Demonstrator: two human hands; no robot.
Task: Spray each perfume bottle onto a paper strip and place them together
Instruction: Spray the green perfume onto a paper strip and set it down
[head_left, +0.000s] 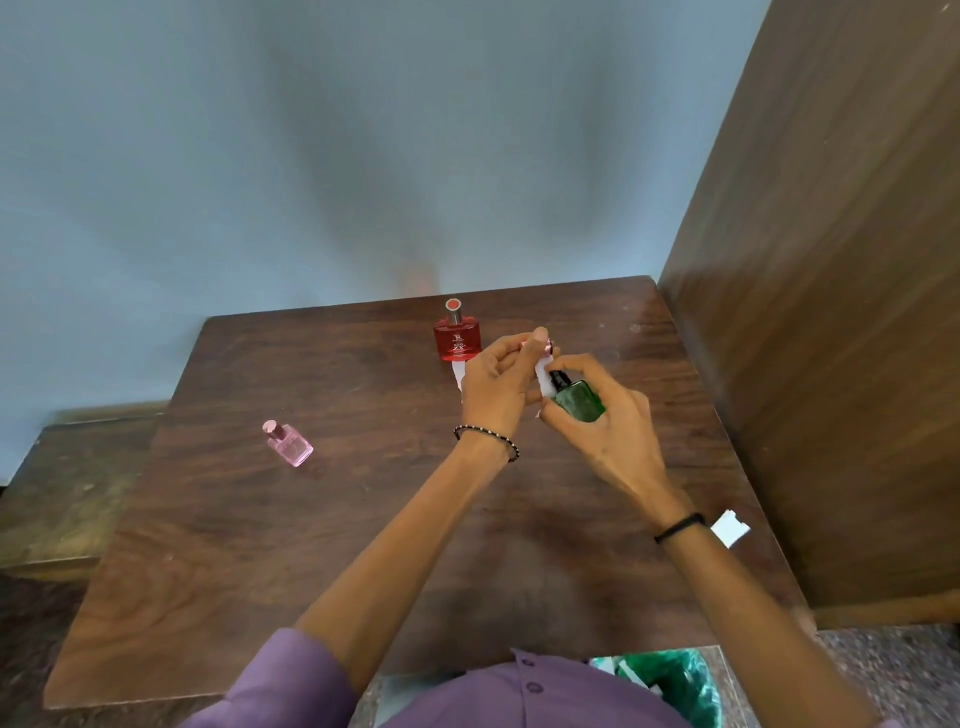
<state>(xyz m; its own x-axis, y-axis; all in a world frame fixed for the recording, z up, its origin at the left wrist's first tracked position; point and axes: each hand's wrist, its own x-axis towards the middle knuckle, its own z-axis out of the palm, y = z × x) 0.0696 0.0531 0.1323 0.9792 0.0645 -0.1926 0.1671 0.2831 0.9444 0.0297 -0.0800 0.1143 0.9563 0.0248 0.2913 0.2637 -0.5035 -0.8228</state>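
My right hand (605, 421) grips a small green perfume bottle (579, 399) with a black nozzle, held above the table's middle right. My left hand (498, 382) pinches a white paper strip (545, 379) right in front of that nozzle. A red perfume bottle (457, 335) stands upright at the back of the wooden table (311, 545), with another white paper strip (460, 374) lying at its foot, partly hidden by my left hand. A pink perfume bottle (288, 444) stands alone on the left side. A pink cap tip shows just above my left fingers.
A white paper piece (729, 527) lies near the table's right edge. A tall wooden panel (831, 312) rises along the right side. A bin with a green liner (670, 686) sits below the front edge. The blue wall stands behind the table.
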